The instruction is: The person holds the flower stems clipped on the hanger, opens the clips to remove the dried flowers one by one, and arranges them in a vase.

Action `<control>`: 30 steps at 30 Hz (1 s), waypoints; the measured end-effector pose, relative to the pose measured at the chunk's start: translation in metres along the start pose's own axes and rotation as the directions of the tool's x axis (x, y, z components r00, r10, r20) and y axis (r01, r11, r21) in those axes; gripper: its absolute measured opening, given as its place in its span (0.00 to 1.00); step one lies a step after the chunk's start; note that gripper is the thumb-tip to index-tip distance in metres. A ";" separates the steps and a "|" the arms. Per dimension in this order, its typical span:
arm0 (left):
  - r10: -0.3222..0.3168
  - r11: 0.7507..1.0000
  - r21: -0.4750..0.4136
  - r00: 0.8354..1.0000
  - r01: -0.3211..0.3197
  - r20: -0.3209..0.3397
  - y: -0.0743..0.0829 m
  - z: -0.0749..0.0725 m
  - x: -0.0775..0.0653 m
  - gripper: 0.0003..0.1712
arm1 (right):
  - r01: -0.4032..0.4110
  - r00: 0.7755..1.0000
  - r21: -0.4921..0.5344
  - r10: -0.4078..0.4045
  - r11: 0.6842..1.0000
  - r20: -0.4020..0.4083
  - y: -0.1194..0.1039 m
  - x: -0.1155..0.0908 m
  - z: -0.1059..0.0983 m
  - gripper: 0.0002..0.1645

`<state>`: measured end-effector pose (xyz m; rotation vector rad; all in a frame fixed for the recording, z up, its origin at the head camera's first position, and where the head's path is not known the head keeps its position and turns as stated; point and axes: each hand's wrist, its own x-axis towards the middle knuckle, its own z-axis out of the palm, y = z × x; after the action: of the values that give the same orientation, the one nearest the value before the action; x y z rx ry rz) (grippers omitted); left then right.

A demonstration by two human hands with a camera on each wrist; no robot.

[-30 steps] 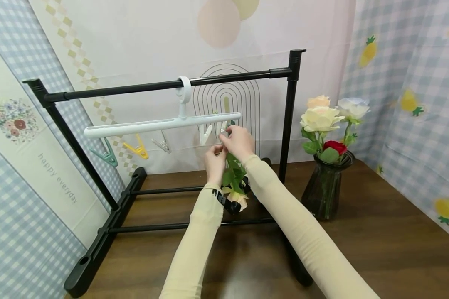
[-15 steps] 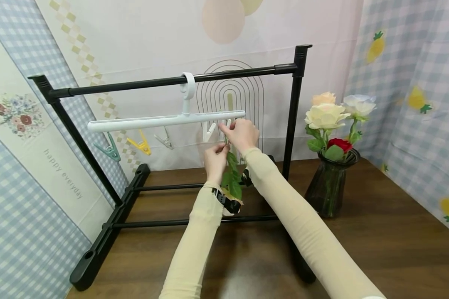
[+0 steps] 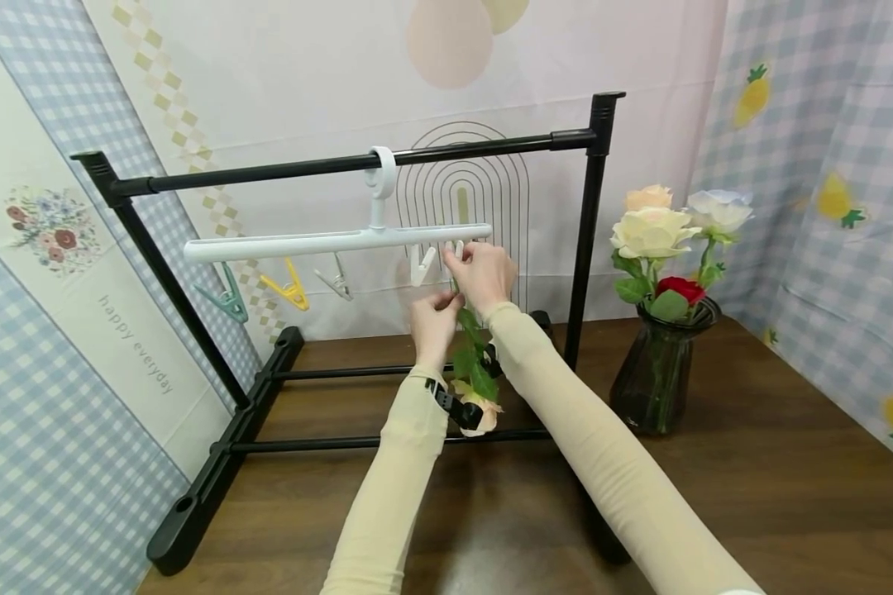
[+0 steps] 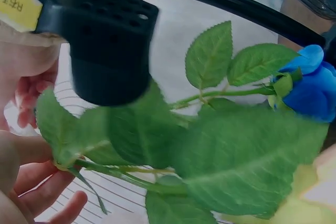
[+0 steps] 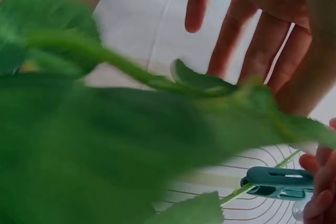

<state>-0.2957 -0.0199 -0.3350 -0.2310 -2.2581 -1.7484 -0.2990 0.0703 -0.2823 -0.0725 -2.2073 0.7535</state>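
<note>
My left hand (image 3: 433, 326) pinches the green stem of a peach rose (image 3: 484, 417), which hangs bloom-down below the white hanger (image 3: 290, 244). Its leaves (image 4: 247, 166) fill much of the left wrist view. Up at the hanger's right end, my right hand (image 3: 482, 273) pinches a white clip (image 3: 459, 246) near the top of that stem. Behind the hands, a teal clip (image 5: 281, 182) has another green stem in it, in the right wrist view. A blue rose (image 4: 312, 85) hangs behind the peach one in the left wrist view.
The hanger hooks over a black rack (image 3: 268, 172). Along it hang a green clip (image 3: 229, 297), a yellow clip (image 3: 288, 289), a grey clip (image 3: 335, 281) and another white clip (image 3: 422, 266). A dark glass vase (image 3: 655, 380) with several roses stands at right on the wooden table (image 3: 774, 463).
The peach rose swung behind my left wrist and back out to its right. My left hand sits slightly lower below the hanger, while my right hand stays at the white clip.
</note>
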 end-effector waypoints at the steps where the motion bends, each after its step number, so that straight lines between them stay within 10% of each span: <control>1: 0.001 1.000 0.009 1.000 -0.001 0.000 -0.001 0.001 -0.001 0.13 | 0.007 1.000 0.008 -0.007 1.000 -0.011 0.000 0.000 0.000 0.26; 30: -0.020 0.996 -0.083 0.996 0.027 0.086 -0.008 -0.024 -0.001 0.13 | -0.004 0.976 0.115 -0.021 0.993 0.217 0.005 -0.018 -0.045 0.29</control>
<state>-0.2941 -0.0447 -0.3371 -0.3019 -2.2562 -1.8821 -0.2556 0.0919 -0.2741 0.0811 -2.3630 0.9196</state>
